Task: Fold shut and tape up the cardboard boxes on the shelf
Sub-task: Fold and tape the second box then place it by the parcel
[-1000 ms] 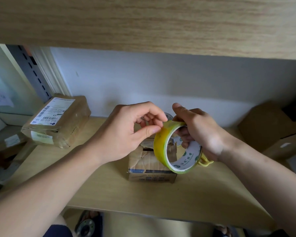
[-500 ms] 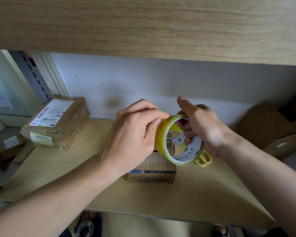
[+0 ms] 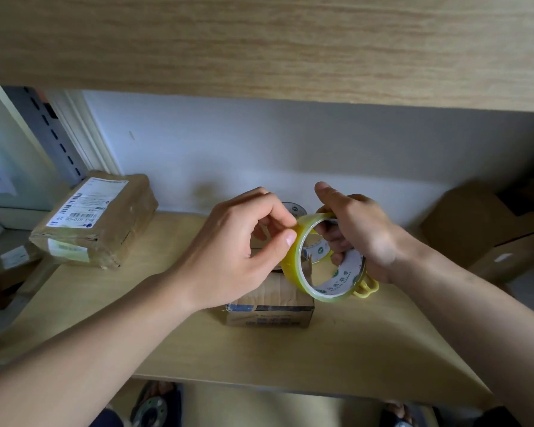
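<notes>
A roll of clear yellowish tape point(image 3: 293, 266) with a white core hangs above the shelf point(image 3: 352, 349). My right hand point(image 3: 361, 235) grips it with fingers through the core. My left hand point(image 3: 244, 248) pinches at the roll's outer rim with thumb and forefinger. Below both hands sits a small cardboard box point(image 3: 269, 306) with a blue strip along its front; its top is mostly hidden by my hands. A yellow plastic handle point(image 3: 366, 288) shows behind the roll.
A taped parcel with a white label point(image 3: 96, 217) lies at the shelf's left. Another tape roll point(image 3: 295, 209) peeks out behind my left hand. Brown cardboard boxes point(image 3: 481, 229) stand at the right. The shelf board above point(image 3: 259, 41) hangs low overhead.
My left thumb has slid along the roll's rim and the fingers have opened slightly. The roll has tilted a little in my right hand. The view has shifted slightly.
</notes>
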Demonstrator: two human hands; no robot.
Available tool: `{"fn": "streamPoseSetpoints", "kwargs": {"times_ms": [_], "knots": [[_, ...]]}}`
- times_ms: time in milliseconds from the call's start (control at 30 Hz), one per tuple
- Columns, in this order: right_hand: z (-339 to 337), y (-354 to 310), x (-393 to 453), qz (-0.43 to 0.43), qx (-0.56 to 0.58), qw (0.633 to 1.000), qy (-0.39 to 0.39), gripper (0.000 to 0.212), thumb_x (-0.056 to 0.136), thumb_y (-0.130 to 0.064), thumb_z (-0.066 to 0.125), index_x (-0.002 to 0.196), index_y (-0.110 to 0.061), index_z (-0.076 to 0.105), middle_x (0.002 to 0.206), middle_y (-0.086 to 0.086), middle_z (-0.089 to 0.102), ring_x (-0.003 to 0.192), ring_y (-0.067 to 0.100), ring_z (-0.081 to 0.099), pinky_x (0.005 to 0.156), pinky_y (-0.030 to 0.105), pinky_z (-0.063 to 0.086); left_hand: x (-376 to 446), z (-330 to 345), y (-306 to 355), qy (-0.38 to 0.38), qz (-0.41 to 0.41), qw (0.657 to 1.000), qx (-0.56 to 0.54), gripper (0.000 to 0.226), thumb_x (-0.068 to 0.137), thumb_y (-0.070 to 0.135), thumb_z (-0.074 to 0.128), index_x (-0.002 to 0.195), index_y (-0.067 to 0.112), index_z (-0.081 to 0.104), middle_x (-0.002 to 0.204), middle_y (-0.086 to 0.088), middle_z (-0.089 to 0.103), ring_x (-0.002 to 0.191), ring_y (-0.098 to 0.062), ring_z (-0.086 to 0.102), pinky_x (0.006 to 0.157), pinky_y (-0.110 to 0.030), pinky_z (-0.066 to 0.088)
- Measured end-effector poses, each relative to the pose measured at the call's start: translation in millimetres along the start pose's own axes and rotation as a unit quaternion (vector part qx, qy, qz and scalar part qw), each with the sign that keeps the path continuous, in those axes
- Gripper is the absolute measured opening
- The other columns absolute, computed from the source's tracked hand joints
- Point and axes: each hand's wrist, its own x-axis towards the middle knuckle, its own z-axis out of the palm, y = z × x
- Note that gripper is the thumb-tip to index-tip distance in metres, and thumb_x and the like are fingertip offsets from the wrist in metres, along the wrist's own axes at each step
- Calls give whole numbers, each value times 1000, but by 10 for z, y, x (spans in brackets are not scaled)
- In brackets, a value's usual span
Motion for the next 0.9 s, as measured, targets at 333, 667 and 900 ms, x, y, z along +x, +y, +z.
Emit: {"fn": "streamPoseSetpoints", "kwargs": {"times_ms": [333, 667, 900], "knots": [[46, -24, -32, 4, -4, 998, -64, 54, 105, -50, 46, 69, -10, 47, 41, -8, 40, 39, 15, 29, 52, 32, 33, 9, -89, 7, -46, 43, 997, 43, 9, 98, 6, 61, 92, 13, 61, 90, 2, 59, 84, -21, 58, 72, -39, 49], [-10, -72, -17, 36, 61, 992, -108, 64, 103, -51, 45, 51, -14, 49, 57, 1, 24, 51, 17, 17, 54, 31, 27, -13, 78, 59, 69, 68, 995, 39, 9, 97, 3, 55, 89, 5, 58, 87, -3, 58, 81, -26, 55, 72, -44, 46], [-10, -91, -27, 67, 110, 987, -96, 70, 101, -65, 42, 59, -10, 47, 57, 1, 23, 47, 17, 19, 49, 27, 27, -30, 158, 60, 124, 50, 989, 55, 9, 99, 5, 52, 92, 2, 57, 85, -1, 60, 75, -21, 54, 67, -38, 46]]}}
